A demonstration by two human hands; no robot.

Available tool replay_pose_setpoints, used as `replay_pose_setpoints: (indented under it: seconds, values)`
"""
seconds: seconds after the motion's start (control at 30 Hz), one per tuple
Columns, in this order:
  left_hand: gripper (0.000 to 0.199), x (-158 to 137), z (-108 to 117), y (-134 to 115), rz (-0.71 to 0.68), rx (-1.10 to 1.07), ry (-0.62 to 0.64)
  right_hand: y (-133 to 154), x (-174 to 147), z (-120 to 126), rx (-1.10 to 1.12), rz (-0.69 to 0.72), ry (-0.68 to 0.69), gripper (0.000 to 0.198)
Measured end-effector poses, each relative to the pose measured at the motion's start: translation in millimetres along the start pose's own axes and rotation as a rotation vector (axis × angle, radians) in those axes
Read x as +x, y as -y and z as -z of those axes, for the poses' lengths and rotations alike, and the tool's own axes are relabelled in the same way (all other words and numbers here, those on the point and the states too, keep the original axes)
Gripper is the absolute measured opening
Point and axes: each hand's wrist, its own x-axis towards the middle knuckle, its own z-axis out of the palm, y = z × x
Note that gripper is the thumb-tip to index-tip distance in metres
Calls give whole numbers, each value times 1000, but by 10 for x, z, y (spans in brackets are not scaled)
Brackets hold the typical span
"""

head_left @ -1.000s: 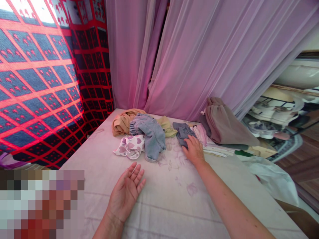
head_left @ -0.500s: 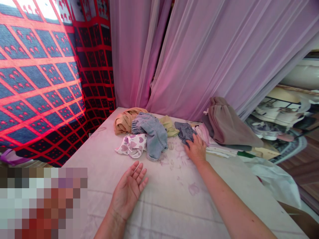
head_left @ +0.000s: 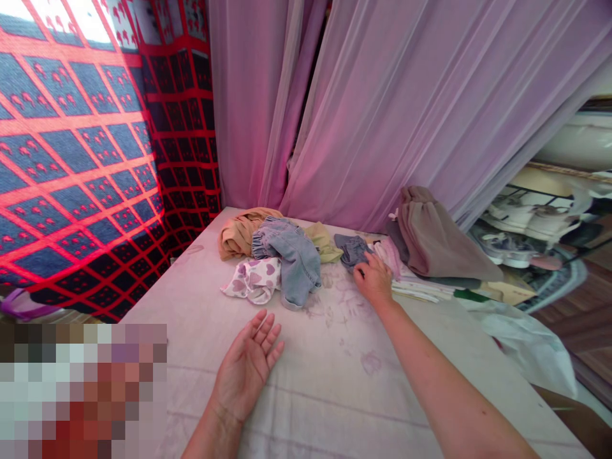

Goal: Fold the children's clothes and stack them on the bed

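Observation:
My left hand [head_left: 253,357] lies palm up on the bed cover, fingers loosely stretched, holding nothing. At the right of the clothes, my right hand [head_left: 375,277] has its curled fingers on a small crumpled grey-blue garment [head_left: 352,250], gripping its near right edge; the fingertips are partly hidden. Left of that garment is a loose heap: light denim jeans [head_left: 299,261], an orange-tan garment [head_left: 236,236], a yellow-green cloth [head_left: 325,242] and a white cloth with purple hearts [head_left: 253,279]. Just beyond the right hand sits a pink-and-white garment [head_left: 389,255].
Folded mauve-brown trousers [head_left: 437,239] and white folded cloths [head_left: 421,288] lie to the right. Pink curtains [head_left: 358,115] hang behind the bed [head_left: 325,382]. A red-and-black checked cloth [head_left: 186,127] hangs at left. White shoes [head_left: 530,220] stand on a rack at right.
My right hand has shifted very slightly left and its fingers have curled more at the grey-blue garment, which has changed shape a little. The left hand stays in place.

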Motion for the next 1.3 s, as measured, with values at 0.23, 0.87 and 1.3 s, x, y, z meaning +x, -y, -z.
replay_pose_setpoints:
  seconds: [0.23,0.87,1.3]
  values:
    - [23,14,12,-1,-2,0,18,-36,-362,11,167,212,112,20]
    - [24,-8,-5,-4,0,6,3,-103,-436,-85,240,95,69,28]
    - [25,6,-3,-18,1,1,11,1,-698,-18,128,150,-1,38]
